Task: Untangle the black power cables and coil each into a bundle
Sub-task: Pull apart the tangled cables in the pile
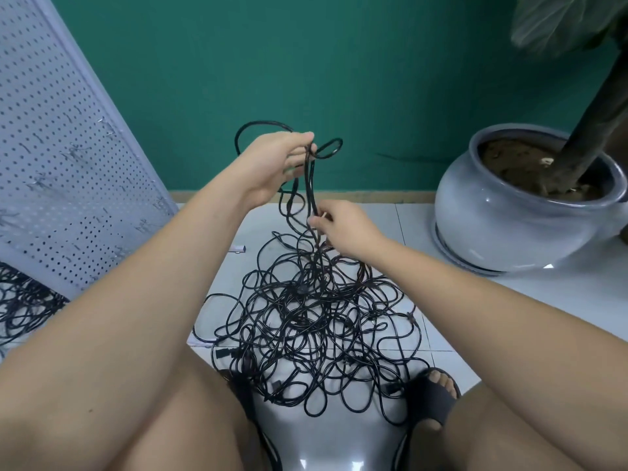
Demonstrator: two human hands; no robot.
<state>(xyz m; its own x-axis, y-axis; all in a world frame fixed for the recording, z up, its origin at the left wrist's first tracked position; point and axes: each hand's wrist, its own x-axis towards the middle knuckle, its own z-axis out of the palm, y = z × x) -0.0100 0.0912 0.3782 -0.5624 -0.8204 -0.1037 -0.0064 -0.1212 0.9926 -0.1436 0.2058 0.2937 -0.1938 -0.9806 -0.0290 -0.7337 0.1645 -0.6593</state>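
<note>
A big tangle of black power cables (pixel 316 331) lies on the white tiled floor between my feet. My left hand (pixel 272 164) is raised above it and pinches a few loops of black cable (pixel 311 178) that hang down toward the pile. Lower and to the right, my right hand (pixel 343 226) pinches the same hanging strands just above the heap. Loops stick out above and to the right of my left hand. Several plugs show at the pile's near left edge.
A grey ceramic plant pot (pixel 516 212) with a tree trunk stands at the right against the green wall. A white perforated panel (pixel 57 158) leans at the left, with another heap of black cable (pixel 23 307) below it. My sandalled right foot (pixel 435 396) borders the pile.
</note>
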